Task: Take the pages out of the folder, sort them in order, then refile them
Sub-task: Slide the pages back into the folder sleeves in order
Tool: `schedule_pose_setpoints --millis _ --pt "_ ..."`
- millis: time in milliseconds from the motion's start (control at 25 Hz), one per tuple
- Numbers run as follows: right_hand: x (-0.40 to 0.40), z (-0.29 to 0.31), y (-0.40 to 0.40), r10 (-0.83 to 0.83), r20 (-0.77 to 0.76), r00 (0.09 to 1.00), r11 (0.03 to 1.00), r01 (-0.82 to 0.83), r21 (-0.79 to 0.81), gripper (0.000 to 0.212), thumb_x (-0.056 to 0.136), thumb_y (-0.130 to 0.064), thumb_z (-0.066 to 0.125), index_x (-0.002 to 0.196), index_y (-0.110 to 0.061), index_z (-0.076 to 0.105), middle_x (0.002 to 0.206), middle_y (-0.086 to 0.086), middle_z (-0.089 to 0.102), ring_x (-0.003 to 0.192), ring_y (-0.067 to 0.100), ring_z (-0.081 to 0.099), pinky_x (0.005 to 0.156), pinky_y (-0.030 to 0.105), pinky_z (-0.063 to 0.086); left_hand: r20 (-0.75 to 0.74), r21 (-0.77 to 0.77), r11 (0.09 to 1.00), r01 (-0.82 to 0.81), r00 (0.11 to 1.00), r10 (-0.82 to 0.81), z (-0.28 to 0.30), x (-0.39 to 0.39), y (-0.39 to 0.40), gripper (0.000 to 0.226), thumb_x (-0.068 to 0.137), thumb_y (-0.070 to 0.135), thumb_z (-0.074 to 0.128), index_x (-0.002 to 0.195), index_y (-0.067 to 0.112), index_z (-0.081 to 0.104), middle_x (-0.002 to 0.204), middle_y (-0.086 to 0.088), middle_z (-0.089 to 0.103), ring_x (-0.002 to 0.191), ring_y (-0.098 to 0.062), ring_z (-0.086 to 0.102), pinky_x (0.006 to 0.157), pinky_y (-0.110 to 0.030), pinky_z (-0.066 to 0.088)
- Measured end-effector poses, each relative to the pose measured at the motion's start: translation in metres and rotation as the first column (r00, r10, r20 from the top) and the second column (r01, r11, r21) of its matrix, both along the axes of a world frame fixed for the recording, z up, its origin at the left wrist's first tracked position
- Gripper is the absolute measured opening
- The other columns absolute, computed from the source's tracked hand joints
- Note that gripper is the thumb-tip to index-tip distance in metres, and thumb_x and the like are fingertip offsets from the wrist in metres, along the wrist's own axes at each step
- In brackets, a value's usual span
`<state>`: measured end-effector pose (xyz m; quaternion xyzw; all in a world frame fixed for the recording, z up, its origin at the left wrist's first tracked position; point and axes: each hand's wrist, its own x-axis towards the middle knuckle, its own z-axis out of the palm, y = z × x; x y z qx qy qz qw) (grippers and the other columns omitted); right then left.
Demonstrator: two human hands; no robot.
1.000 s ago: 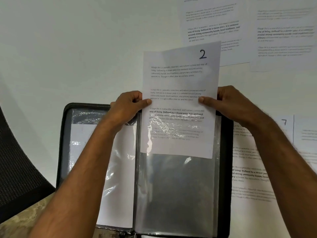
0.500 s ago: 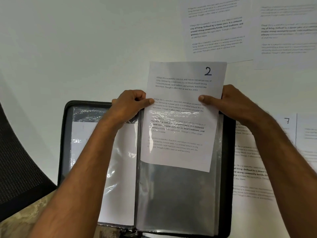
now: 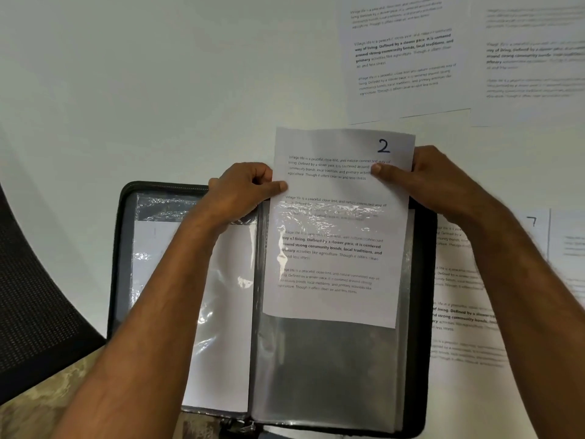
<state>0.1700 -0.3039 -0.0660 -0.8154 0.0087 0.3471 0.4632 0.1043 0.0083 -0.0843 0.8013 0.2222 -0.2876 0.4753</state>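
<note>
page 2 [image 3: 342,223] lower in sleeve [image 3: 332,369], both hands

handwritten "2" on held page [image 3: 338,223], "Village life is a peaceful" print, "7" on right sheet [image 3: 493,280]

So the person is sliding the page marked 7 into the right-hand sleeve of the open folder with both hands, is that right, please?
Not quite: the page held by the left hand and right hand is marked 2, not 7, as the head view shows. It is partly inside the right-hand sleeve of the open folder. The page marked 7 lies on the table to the right of the folder.
</note>
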Motion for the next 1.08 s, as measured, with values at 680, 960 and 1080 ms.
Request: schedule_pose_setpoints --millis 680,960,1080 --pt "0.008 0.004 0.007 0.343 -0.033 0.939 0.936 -0.344 -0.076 0.013 0.097 -0.037 0.068 0.099 -0.028 0.078 0.089 -0.013 0.076 0.08 0.0 0.07 0.071 0.024 0.048 -0.001 -0.076 0.995 -0.07 0.998 0.07 0.008 -0.001 -0.002 0.027 0.093 0.033 0.078 0.078 0.018 0.061 0.076 -0.009 0.048 0.062 -0.023 0.042 0.053 -0.027 0.036" --pt "0.008 -0.005 0.016 0.378 0.088 0.922 0.922 -0.366 -0.124 0.011 0.098 -0.033 0.069 0.103 -0.028 0.077 0.098 -0.012 0.076 0.094 0.003 0.067 0.086 0.025 0.05 -0.024 0.002 0.999 0.033 0.999 -0.033 0.008 -0.002 -0.001 0.033 0.087 0.038 0.082 0.092 0.009 0.068 0.08 -0.009 0.059 0.064 -0.023 0.054 0.079 -0.043 0.047" --pt "0.006 -0.005 0.018 0.435 0.061 0.898 0.895 -0.425 -0.133 0.007 0.097 -0.031 0.07 0.097 -0.031 0.077 0.096 -0.015 0.076 0.089 -0.001 0.066 0.08 0.018 0.045 0.005 -0.013 0.999 0.033 0.999 -0.033 0.011 -0.004 -0.003 0.015 0.089 0.038 0.081 0.088 0.025 0.074 0.076 0.004 0.061 0.059 -0.014 0.055 0.078 -0.039 0.045"
